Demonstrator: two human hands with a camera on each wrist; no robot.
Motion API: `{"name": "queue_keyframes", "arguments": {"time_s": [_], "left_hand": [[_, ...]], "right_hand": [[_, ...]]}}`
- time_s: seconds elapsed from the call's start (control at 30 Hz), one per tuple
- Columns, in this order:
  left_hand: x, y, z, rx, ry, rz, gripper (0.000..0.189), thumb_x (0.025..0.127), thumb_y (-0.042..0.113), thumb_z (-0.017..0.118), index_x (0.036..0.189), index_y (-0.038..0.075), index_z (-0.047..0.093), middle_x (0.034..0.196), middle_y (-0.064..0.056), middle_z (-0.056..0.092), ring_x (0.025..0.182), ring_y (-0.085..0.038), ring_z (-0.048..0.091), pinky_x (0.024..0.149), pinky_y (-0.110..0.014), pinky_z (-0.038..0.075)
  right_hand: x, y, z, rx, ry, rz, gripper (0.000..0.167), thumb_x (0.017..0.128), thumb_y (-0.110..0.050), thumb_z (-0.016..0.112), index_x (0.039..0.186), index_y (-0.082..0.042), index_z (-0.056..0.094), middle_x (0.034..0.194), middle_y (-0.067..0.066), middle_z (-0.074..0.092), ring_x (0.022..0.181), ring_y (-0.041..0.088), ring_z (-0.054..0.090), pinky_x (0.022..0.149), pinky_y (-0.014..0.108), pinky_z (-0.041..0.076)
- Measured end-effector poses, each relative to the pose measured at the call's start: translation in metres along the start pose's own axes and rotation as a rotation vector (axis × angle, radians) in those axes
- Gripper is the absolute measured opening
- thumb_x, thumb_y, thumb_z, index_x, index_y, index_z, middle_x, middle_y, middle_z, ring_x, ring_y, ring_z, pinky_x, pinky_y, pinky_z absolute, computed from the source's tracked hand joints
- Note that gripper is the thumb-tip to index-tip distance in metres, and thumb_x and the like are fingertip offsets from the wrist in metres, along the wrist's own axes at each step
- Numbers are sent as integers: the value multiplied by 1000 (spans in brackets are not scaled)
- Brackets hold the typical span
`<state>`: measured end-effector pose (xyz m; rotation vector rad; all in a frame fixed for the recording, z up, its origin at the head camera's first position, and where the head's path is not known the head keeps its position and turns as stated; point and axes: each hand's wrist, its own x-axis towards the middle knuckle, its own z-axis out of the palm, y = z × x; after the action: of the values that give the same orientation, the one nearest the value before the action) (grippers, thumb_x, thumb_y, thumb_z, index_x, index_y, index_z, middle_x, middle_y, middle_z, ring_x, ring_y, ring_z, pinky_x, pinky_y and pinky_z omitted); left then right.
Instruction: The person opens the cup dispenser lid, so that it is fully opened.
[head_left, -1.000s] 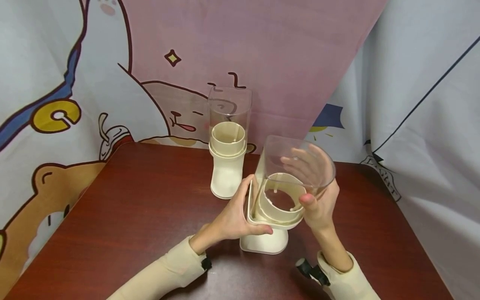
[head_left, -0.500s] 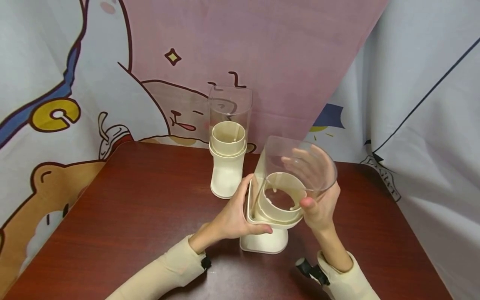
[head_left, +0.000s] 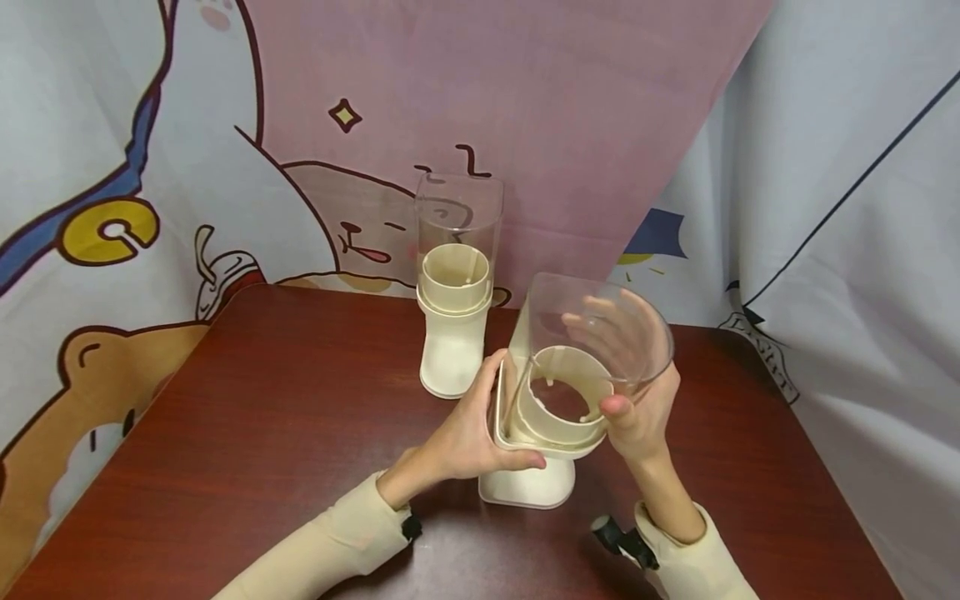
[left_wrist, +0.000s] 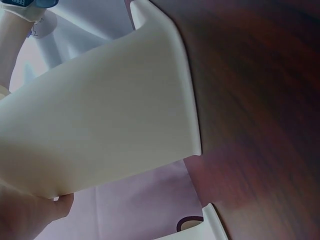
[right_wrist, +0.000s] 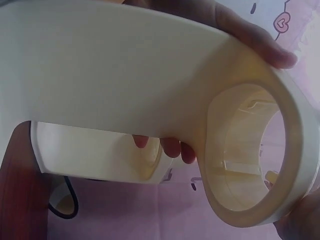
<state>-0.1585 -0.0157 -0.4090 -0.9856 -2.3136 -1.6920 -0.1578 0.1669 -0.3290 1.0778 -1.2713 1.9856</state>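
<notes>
A cream dispenser stand (head_left: 528, 486) with a round collar (head_left: 561, 429) stands near the middle of the table. On top of it sits a clear plastic container (head_left: 542, 312), open at its upper end. My left hand (head_left: 467, 440) grips the stand just under the collar, thumb across the front. My right hand (head_left: 651, 408) holds the container's right side, thumb in front and fingers seen behind the clear wall. From the right wrist, the stand's long body (right_wrist: 115, 65) and hollow ring (right_wrist: 295, 130) show, with left fingertips (right_wrist: 171, 146) curled around the edge.
A second dispenser of the same shape, its cream stand (head_left: 452, 354) under a clear container (head_left: 457, 204), stands behind and to the left. The dark red table (head_left: 300, 400) ends at a printed cloth (head_left: 585, 108) at the back and sides.
</notes>
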Motion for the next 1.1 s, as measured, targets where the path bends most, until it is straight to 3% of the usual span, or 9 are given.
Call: {"name": "queue_keyframes", "arguments": {"time_s": [0.4, 0.73, 0.97, 1.1], "left_hand": [[1, 0, 1, 7, 12, 33, 125, 56, 25, 96, 153, 8, 20, 144, -11, 44, 132, -21, 46, 115, -41, 38], [1, 0, 3, -6, -8, 54, 124, 57, 26, 97, 153, 13, 20, 145, -7, 44, 131, -19, 47, 113, -38, 39], [2, 1, 2, -34, -7, 73, 120, 57, 22, 97, 151, 14, 23, 144, -4, 47, 131, -18, 47, 116, -38, 35], [2, 0, 1, -17, -4, 51, 121, 57, 23, 97, 152, 11, 22, 142, -4, 48, 131, -17, 47, 117, -39, 34]], "right_hand": [[5, -2, -4, 66, 1, 58, 86, 82, -37, 82, 145, 5, 40, 132, 24, 61, 115, 36, 66, 101, 43, 52], [4, -6, -1, 31, 10, -7, 94, 76, -38, 87, 143, 9, 40, 130, 28, 61, 113, 38, 67, 100, 44, 53], [15, -24, 7, 297, 118, -117, 82, 72, -18, 87, 135, 10, 44, 126, 28, 62, 112, 38, 66, 104, 45, 49], [21, -39, 5, 365, 181, -193, 84, 72, -18, 83, 135, 13, 37, 124, 33, 59, 110, 44, 65, 102, 48, 50]]}}
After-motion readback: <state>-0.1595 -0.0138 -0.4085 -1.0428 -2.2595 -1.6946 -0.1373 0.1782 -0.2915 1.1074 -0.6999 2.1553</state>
